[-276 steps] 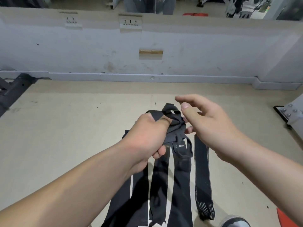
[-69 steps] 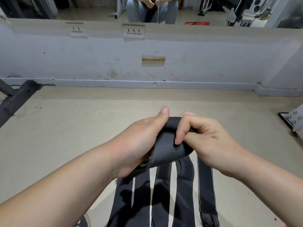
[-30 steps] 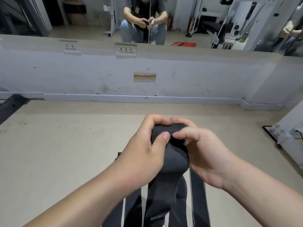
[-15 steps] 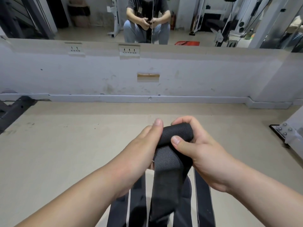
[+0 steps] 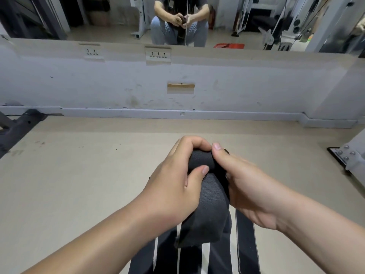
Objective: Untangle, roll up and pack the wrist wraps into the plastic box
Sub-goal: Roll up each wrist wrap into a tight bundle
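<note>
Above the beige floor [image 5: 83,175], we see the left hand [image 5: 173,186] and right hand [image 5: 250,186] clamped together on a rolled dark wrist wrap [image 5: 209,186], its loose end hanging down. More wraps [image 5: 245,244] hang below. Bare floor spreads ahead to the wall [image 5: 118,86]; a metal bracket [image 5: 349,159] sits at right.

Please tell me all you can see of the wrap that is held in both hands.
The wrap is dark grey woven fabric with a fine mesh-like texture. Its top is wound into a small roll, pinched between the left hand and right hand. The loose tail hangs down over other dark straps below, above the beige floor.
</note>
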